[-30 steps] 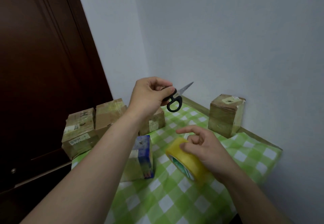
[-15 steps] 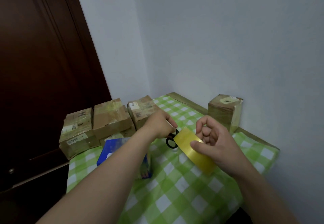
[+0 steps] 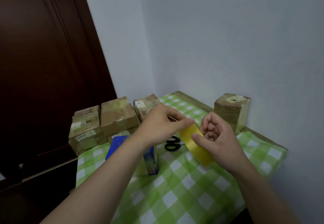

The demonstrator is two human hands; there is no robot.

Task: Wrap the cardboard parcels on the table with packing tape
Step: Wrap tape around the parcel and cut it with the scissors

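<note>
My right hand (image 3: 216, 136) grips a yellow roll of packing tape (image 3: 194, 145) above the table, thumb on its outer face and fingers curled through its core. My left hand (image 3: 163, 124) pinches the roll's upper edge between thumb and fingers. Black-handled scissors (image 3: 172, 144) lie on the green checked tablecloth (image 3: 184, 192) just below the hands. Several cardboard parcels stand at the back left, among them one (image 3: 85, 129) and another (image 3: 117, 117). A taller parcel (image 3: 229, 111) stands alone by the right wall. A blue box (image 3: 149, 159) sits under my left forearm.
A dark wooden door (image 3: 43, 66) rises at the left, close to the table's left edge. Pale walls meet in the corner behind the table, which has a wooden rim (image 3: 191, 101) along the back.
My left hand came down from holding the scissors in the air, left them on the tablecloth, and moved onto the tape roll. My right hand raised the roll slightly.
</note>
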